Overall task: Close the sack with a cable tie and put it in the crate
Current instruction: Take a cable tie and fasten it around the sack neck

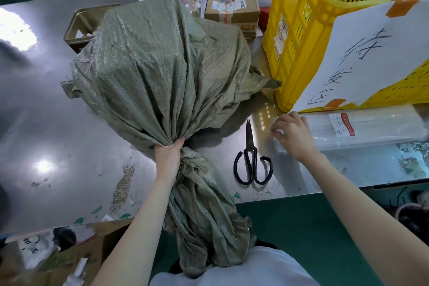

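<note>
The sack (162, 65) lies on the desk (46, 123); its neck is squeezed tight in the left hand (168, 153); the tie pack (362, 127) is touched by the loosely curled right hand (293, 133); 1 tie must be pulled out next, it seems; the crate (301, 30) stands just beyond the right hand.

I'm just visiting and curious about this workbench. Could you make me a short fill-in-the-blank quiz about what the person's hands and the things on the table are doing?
1. The left hand grips the gathered neck of the green ____.
2. The black scissors lie on the metal table between the sack and the person's ____ hand.
3. The right hand reaches to the clear packet of cable ties lying in front of the ____ crate.

Missing words: sack; right; yellow
</note>
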